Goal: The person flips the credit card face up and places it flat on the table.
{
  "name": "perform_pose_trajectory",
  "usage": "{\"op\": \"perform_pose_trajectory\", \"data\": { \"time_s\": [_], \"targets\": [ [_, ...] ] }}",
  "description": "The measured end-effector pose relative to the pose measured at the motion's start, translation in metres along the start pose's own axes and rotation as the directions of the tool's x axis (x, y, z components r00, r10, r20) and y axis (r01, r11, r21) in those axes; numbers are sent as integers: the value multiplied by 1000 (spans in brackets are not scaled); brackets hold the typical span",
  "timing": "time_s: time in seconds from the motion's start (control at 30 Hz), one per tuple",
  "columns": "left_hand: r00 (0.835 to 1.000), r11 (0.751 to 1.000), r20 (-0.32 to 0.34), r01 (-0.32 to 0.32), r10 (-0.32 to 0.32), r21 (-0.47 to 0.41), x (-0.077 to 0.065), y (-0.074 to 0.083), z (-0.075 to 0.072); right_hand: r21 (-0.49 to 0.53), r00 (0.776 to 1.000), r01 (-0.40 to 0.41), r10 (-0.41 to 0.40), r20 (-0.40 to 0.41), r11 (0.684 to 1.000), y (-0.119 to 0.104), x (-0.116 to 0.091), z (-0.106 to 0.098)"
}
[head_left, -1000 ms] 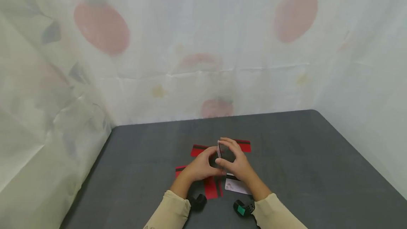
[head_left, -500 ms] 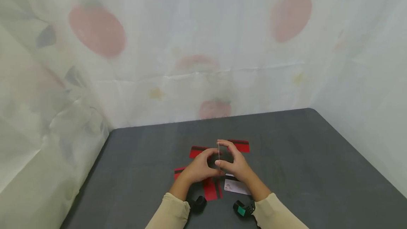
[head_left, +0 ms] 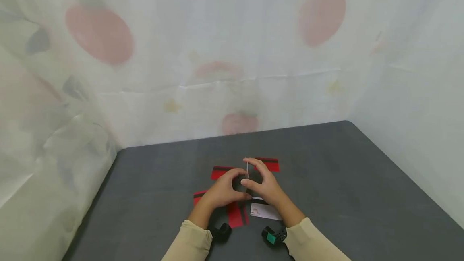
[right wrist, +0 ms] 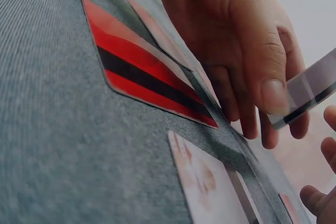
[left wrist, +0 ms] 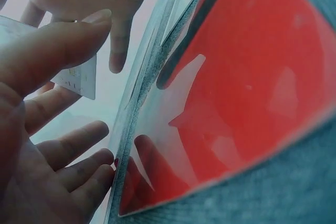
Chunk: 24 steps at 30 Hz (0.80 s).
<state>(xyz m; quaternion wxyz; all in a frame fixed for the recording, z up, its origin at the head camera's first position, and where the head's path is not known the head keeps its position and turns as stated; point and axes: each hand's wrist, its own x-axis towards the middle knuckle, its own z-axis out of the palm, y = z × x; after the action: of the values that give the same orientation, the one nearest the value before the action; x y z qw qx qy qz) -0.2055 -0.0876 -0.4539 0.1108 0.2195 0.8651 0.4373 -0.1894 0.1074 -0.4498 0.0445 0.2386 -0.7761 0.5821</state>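
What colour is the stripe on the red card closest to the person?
Black. The stripe on the red card shows best from the right wrist.

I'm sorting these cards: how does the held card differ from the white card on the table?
The left hand pinches the held card upright above the table; the white card lies flat on it. In the head view, the held card shows a thin edge, the white card its printed face. Both have a pale face with a dark stripe.
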Motion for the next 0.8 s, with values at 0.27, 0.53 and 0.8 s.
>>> {"op": "perform_pose_trajectory", "data": {
  "time_s": [0.27,0.53,0.8],
  "targets": [
    [1000,1000,-19,8,-7,25,1,-2,0,14,999,-24,25,-26,1000,19,-2,-12],
    [1000,997,-32,4,-2,79,1,-2,3,-27,995,-97,98,16,995,23,-8,-25],
    [998,988,-49,-31,39,151,4,0,4,-259,995,-87,95,19,962,32,-12,-42]
  ]
}}
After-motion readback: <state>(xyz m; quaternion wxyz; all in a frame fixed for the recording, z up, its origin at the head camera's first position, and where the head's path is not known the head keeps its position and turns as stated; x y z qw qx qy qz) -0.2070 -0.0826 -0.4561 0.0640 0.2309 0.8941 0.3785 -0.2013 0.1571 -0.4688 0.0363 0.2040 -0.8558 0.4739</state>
